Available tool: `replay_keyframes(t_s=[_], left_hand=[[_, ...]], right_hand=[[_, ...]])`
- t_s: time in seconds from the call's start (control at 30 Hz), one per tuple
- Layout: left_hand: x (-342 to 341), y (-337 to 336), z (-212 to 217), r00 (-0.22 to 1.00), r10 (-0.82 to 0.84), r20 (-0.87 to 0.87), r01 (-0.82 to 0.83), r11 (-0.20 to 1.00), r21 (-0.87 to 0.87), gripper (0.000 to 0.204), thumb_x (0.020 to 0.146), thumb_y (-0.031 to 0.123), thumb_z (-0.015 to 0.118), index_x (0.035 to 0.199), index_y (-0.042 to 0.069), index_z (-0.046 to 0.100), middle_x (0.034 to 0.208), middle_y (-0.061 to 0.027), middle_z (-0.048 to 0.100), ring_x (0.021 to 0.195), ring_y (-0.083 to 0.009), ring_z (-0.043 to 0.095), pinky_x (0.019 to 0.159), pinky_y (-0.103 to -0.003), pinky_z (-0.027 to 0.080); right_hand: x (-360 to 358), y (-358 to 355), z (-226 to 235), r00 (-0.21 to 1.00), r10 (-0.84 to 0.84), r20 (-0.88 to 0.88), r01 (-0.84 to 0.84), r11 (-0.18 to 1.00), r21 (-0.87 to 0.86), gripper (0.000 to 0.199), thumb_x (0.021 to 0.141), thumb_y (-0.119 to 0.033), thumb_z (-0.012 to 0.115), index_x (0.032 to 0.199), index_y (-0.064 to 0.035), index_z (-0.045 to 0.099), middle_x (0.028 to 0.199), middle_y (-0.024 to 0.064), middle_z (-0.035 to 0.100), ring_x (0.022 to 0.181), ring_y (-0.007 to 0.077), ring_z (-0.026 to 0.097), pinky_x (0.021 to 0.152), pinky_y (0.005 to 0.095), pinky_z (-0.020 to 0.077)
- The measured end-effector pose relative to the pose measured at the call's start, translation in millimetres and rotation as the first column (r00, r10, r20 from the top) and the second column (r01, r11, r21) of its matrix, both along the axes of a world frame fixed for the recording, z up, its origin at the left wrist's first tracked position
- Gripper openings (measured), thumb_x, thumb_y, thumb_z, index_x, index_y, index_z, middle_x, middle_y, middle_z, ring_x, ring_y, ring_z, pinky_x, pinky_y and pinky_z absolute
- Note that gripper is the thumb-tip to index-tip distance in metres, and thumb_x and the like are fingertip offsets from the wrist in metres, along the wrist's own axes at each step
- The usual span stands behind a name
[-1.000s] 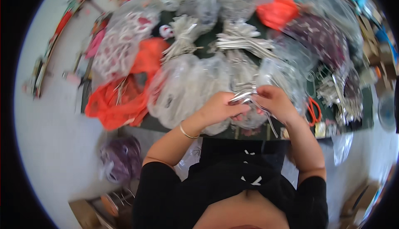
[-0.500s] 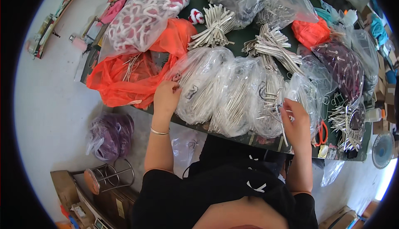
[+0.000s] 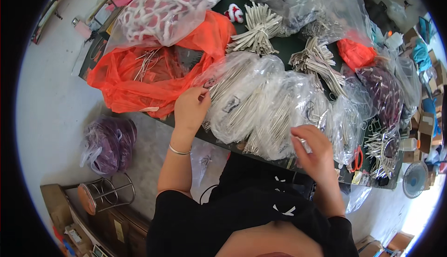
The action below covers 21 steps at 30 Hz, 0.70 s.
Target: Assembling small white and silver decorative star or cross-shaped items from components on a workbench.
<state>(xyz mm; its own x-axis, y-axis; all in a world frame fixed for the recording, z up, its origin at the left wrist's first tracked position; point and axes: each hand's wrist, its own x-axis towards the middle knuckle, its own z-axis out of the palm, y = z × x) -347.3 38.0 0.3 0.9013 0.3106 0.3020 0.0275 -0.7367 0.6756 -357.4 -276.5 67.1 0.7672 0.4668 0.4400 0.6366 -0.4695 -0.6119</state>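
Clear plastic bags of pale metal hangers (image 3: 260,108): we are pinching one with left hand (image 3: 191,108) at 10 o'clock; right hand (image 3: 316,152) is resting open at 4 o'clock. Slippery bag may be sliding off the dark green table (image 3: 284,47).

view: head, single wide fisheye worn on the person's head | facing: steeply down over chest and forearms | near: left hand (image 3: 190,109) and right hand (image 3: 315,152), close below lens | far: cluttered table (image 3: 285,47) toward top, floor at left | edges: bent toward dark circular rim
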Motion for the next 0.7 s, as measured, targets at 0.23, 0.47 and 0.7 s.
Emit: replay_keyframes(t_s=[0.23, 0.47, 0.7], left_hand=[[-4, 12, 3, 0.993, -0.111, -0.034, 0.108, 0.992, -0.068, 0.012, 0.077, 0.009, 0.066, 0.085, 0.000, 0.065, 0.078, -0.0129, 0.063, 0.070, -0.0273, 0.062, 0.064, -0.034, 0.048], [-2, 0, -5, 0.992, -0.126, -0.020, 0.127, 0.978, 0.163, 0.011, 0.073, 0.009, 0.069, 0.079, 0.003, 0.063, 0.078, -0.0109, 0.058, 0.077, -0.0292, 0.059, 0.068, -0.037, 0.046], [-3, -1, -8, 0.993, -0.092, -0.078, 0.103, 0.983, 0.153, 0.007, 0.076, 0.009, 0.064, 0.076, 0.003, 0.061, 0.080, -0.0122, 0.060, 0.078, -0.0314, 0.059, 0.069, -0.039, 0.047]], right_hand=[[11, 58, -3, 0.965, 0.254, -0.068, -0.253, 0.967, 0.034, 0.023, 0.078, 0.000, 0.067, 0.100, 0.0000, 0.063, 0.094, 0.0145, 0.062, 0.082, 0.0314, 0.062, 0.071, 0.0365, 0.0514], [13, 77, -11, 0.934, 0.342, -0.105, -0.340, 0.940, 0.039, 0.021, 0.079, -0.001, 0.066, 0.100, -0.0002, 0.062, 0.093, 0.0139, 0.062, 0.083, 0.0315, 0.062, 0.071, 0.0365, 0.0513], [7, 81, -14, 0.904, 0.411, -0.117, -0.411, 0.911, 0.022, 0.021, 0.080, -0.002, 0.066, 0.100, -0.0007, 0.062, 0.093, 0.0134, 0.062, 0.081, 0.0308, 0.062, 0.070, 0.0360, 0.0516]])
